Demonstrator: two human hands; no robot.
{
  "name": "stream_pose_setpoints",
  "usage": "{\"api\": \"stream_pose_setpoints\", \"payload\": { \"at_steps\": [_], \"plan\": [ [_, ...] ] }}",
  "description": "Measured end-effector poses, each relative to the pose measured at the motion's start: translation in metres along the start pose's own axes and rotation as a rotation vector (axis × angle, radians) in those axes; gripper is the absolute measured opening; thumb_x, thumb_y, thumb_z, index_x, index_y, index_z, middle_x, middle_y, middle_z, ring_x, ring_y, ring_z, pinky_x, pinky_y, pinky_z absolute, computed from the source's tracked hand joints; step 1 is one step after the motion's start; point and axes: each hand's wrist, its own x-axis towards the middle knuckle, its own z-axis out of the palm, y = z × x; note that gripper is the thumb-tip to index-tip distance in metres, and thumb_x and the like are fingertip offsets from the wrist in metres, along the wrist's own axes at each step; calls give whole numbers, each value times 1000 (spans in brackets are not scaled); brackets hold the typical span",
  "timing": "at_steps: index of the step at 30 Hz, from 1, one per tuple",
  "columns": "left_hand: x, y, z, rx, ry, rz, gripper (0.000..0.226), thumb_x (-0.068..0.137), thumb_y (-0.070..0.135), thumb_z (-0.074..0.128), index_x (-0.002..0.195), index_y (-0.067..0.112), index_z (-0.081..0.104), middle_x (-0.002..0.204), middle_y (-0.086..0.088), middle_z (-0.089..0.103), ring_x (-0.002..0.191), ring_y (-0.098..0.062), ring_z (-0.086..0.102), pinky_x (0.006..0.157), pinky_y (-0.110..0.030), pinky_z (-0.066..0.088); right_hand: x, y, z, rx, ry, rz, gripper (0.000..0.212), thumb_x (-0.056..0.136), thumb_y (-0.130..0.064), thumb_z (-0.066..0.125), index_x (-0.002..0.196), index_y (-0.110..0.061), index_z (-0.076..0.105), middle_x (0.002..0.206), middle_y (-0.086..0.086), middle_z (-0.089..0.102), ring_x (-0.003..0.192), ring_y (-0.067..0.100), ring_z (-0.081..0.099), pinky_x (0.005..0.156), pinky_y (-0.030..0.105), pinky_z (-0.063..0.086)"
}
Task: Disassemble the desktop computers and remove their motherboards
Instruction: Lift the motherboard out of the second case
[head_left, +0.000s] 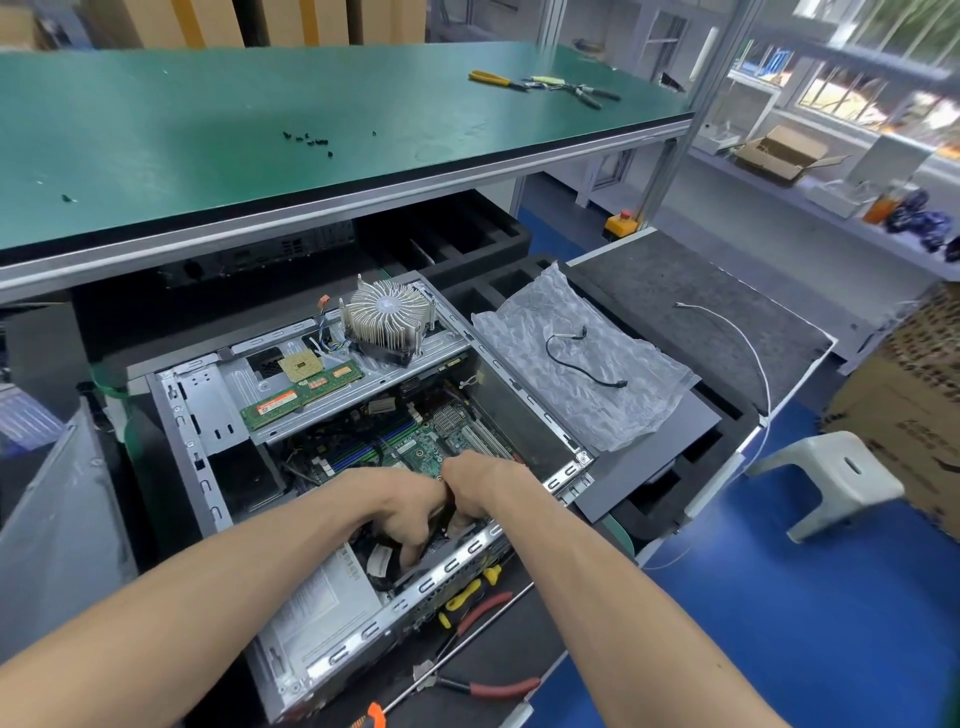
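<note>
Both hands down inside open desktop case (363, 629), near front edge. Left hand (410, 512) fingers curled round black cable bundle (379, 564); right hand (475, 486) curled tight beside it, prob on connector, contents hidden, can't tell. Motherboard (415, 441) still seated flat in chassis, partly under drive-bay bracket. Heatsink (387, 317), RAM stick (301, 392), CPU (300, 366) parked on bracket. Board: light, stiff, fragile; judge best held by bare edges, not components.
</note>
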Motion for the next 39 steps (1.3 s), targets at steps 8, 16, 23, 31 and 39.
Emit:
{"api": "stream_pose_setpoints", "payload": {
  "at_steps": [8,16,23,31,39],
  "plan": [
    [-11,-23,-13,-38,191,-215,34,72,32,79,70,11,52,72,-5,59,61,-18,57,51,-27,45,-3,-5,-2,-13,14,24,16,89,-20,65,91,-7,56,86,8,63,68,22,58,59,32,50],
    [-10,-19,-6,19,340,-153,18,76,3,59,61,7,50,64,-9,52,58,-26,52,53,-37,48,-7,-5,-3,-17,14,29,26,91,-24,73,97,-2,59,86,8,57,65,21,55,49,30,43],
    [-10,-12,-6,-78,258,-74,26,69,24,79,61,12,58,63,-6,60,58,-23,56,45,-24,40,-18,-7,-5,46,103,38,44,80,-32,83,108,-5,62,103,12,61,80,29,61,57,35,48],
    [-16,-8,2,89,239,-99,47,71,49,79,59,12,54,55,-1,55,49,-19,52,45,-26,43,-19,-7,-5,45,133,33,32,82,-23,79,95,-9,53,94,10,55,71,25,56,51,33,44],
    [-18,0,7,240,73,-186,15,76,29,66,77,14,64,79,-3,71,63,-20,65,52,-29,52,-15,-6,-6,67,149,27,50,75,-33,88,76,-16,41,84,6,47,69,24,53,62,39,48]
  ]
}}
